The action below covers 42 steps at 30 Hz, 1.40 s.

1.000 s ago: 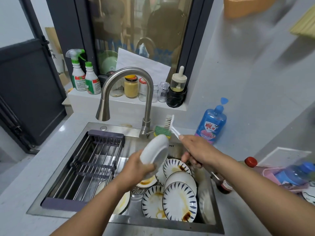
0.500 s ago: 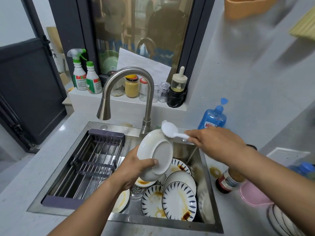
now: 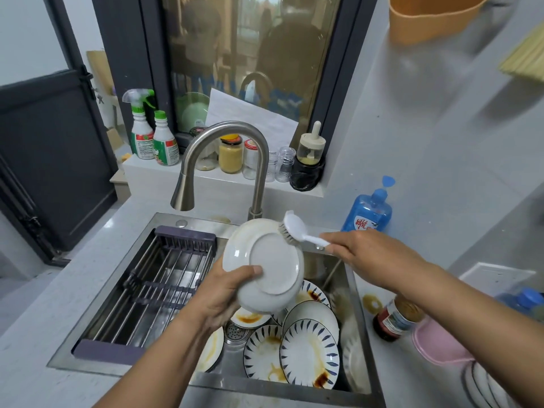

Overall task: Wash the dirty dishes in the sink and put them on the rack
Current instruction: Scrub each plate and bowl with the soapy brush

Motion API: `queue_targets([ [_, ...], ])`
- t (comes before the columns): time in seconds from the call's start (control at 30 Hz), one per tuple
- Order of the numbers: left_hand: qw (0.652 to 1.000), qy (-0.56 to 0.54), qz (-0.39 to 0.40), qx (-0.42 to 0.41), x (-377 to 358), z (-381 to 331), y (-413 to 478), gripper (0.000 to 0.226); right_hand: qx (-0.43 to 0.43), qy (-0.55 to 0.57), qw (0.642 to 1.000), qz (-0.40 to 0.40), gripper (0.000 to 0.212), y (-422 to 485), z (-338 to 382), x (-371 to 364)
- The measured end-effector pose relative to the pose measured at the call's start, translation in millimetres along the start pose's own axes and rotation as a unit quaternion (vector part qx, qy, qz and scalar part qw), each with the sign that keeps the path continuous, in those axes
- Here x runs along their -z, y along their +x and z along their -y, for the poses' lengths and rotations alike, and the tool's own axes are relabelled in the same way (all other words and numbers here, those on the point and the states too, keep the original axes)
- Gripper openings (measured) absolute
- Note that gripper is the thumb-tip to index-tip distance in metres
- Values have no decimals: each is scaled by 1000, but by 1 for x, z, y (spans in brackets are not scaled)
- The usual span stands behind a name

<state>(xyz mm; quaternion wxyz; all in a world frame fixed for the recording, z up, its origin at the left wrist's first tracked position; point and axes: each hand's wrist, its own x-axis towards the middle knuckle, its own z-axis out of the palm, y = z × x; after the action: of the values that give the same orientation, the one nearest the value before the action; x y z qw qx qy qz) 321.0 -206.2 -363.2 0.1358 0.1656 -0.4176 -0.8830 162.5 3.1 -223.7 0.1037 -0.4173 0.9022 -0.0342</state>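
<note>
My left hand (image 3: pixel 223 293) grips a white plate (image 3: pixel 270 266) by its lower edge, tilted with its underside toward me, above the sink (image 3: pixel 265 384). My right hand (image 3: pixel 371 254) holds a white dish brush (image 3: pixel 297 231) by the handle; its bristles touch the plate's upper right rim. Below, several dirty blue-patterned plates (image 3: pixel 309 348) with brown sauce stains lie stacked in the right part of the sink. The dark drying rack (image 3: pixel 153 287) spans the sink's left part and holds nothing.
A curved steel faucet (image 3: pixel 223 163) stands behind the plate. A blue soap bottle (image 3: pixel 371 210) is at the right rear. A sauce jar (image 3: pixel 394 319), a pink cup (image 3: pixel 435 343) and stacked plates (image 3: pixel 485 387) sit on the right counter. Bottles and jars line the window ledge (image 3: pixel 223 184).
The plate has turned so its underside faces me and has risen a little. My right hand brought the brush over from the right, flipped it bristles-down, and set it against the plate's rim.
</note>
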Motion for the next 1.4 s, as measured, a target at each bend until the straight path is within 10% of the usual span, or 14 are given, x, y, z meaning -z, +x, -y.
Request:
queue_targets([
  [0.33, 952, -284, -98, 60, 0, 7, 9, 80, -5, 7, 999, 33, 29, -18, 0, -24],
  [0.53, 929, -308, -193, 64, -11, 16, 18, 45, 59, -121, 991, 19, 37, -38, 29, -43],
  [1.4, 924, -369, -98, 24, 6, 10, 11, 60, -13, -7, 1000, -9, 41, -30, -5, -36],
])
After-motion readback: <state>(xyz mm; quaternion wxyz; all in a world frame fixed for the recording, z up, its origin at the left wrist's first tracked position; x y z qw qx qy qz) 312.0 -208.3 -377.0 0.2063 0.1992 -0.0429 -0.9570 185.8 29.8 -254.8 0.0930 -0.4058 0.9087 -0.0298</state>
